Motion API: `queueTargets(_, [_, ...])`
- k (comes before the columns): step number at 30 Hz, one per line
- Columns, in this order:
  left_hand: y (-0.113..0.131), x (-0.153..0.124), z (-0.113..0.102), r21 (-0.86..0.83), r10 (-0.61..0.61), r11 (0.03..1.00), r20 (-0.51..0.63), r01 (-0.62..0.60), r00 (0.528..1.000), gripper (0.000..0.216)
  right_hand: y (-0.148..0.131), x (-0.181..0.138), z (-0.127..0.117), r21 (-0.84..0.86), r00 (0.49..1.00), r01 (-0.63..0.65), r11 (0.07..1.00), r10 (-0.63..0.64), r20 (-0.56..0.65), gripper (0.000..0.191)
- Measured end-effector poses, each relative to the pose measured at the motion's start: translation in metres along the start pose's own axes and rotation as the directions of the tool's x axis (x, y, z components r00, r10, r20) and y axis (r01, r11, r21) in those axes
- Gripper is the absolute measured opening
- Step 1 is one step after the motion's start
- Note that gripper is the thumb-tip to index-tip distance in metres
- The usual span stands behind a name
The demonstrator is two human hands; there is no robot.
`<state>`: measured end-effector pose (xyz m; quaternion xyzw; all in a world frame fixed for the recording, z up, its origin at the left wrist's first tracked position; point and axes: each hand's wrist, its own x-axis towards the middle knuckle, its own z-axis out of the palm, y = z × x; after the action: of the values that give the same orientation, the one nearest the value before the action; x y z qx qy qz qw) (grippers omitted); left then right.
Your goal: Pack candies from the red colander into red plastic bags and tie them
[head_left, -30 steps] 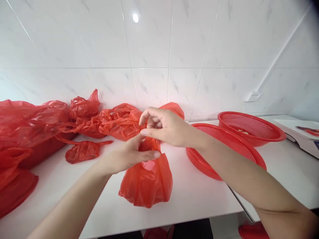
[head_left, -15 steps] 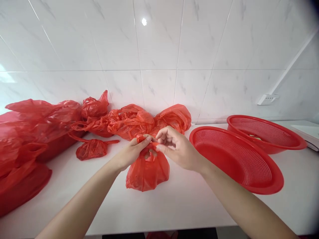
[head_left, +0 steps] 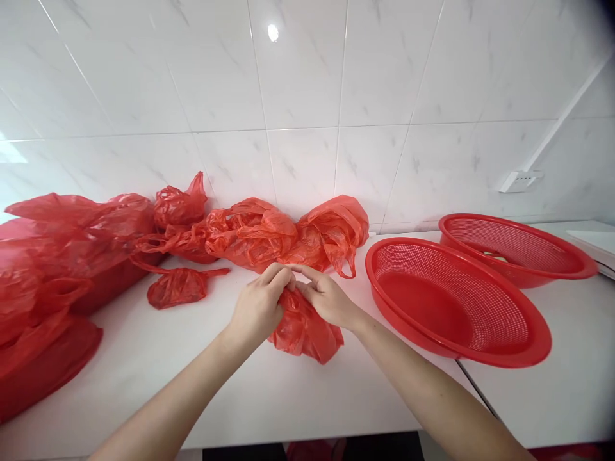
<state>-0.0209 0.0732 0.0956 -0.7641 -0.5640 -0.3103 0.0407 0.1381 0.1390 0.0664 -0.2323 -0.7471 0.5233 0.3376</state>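
Observation:
A small red plastic bag [head_left: 303, 330] lies on the white counter [head_left: 144, 358] in front of me. Both hands meet at its gathered top. My left hand [head_left: 259, 302] has its fingers closed on the bag's neck from the left. My right hand [head_left: 324, 298] pinches the same neck from the right, fingertips touching those of the left hand. The bag's body bulges below and between the two hands.
Several more red plastic bags [head_left: 250, 234] are heaped along the tiled wall, with a small knotted one [head_left: 177, 286] lying apart. Two red mesh baskets [head_left: 456, 301] [head_left: 516, 246] stand at the right. A seam splits the counter near the right front edge.
The bag was lowered onto the counter and moved farther from me. Both hands came down together and now close tightly over its top, pressing it lower and flatter.

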Motion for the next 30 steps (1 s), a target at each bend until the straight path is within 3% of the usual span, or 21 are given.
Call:
queueTargets(4, [-0.008, -0.003, 0.000, -0.136, 0.011, 0.991, -0.006, -0.011, 1.000, 0.033, 0.000, -0.006, -0.002, 0.061, 0.994, -0.016, 0.998, 0.009, 0.112, 0.028])
queueTargets(9, [-0.020, -0.016, -0.009, -0.235, -0.030, 0.967, 0.269, 0.096, 0.963, 0.029, 0.014, -0.010, -0.009, -0.153, 0.999, 0.026, 0.988, -0.031, -0.028, 0.032])
queueTargets(15, [-0.046, -0.075, -0.008, -0.085, -0.159, 0.975, 0.377, 0.205, 0.912, 0.027, 0.085, 0.008, -0.030, -0.354, 0.951, -0.274, 0.894, 0.196, -0.240, 0.024])
queueTargets(18, [-0.052, -0.093, -0.003, -0.092, -0.212, 0.957, 0.419, 0.273, 0.883, 0.026, 0.111, 0.015, -0.030, -0.370, 0.928, -0.336, 0.866, 0.237, -0.288, 0.020])
queueTargets(21, [-0.051, -0.084, 0.007, -0.127, -0.328, 0.918, 0.292, 0.377, 0.898, 0.030, 0.111, 0.016, -0.016, -0.393, 0.906, -0.369, 0.842, 0.232, -0.353, 0.025])
queueTargets(24, [-0.054, -0.061, 0.032, -0.095, -0.397, 0.905, 0.156, 0.414, 0.904, 0.038, 0.099, 0.014, 0.004, -0.440, 0.891, -0.378, 0.815, 0.190, -0.413, 0.029])
queueTargets(27, [-0.062, -0.039, 0.065, -0.004, -0.430, 0.900, 0.149, 0.435, 0.891, 0.038, 0.096, 0.010, 0.024, -0.544, 0.898, -0.367, 0.755, 0.134, -0.419, 0.029])
queueTargets(30, [-0.072, -0.021, 0.090, 0.123, -0.460, 0.888, 0.175, 0.444, 0.871, 0.034, 0.108, 0.010, 0.029, -0.628, 0.905, -0.375, 0.682, 0.123, -0.406, 0.026])
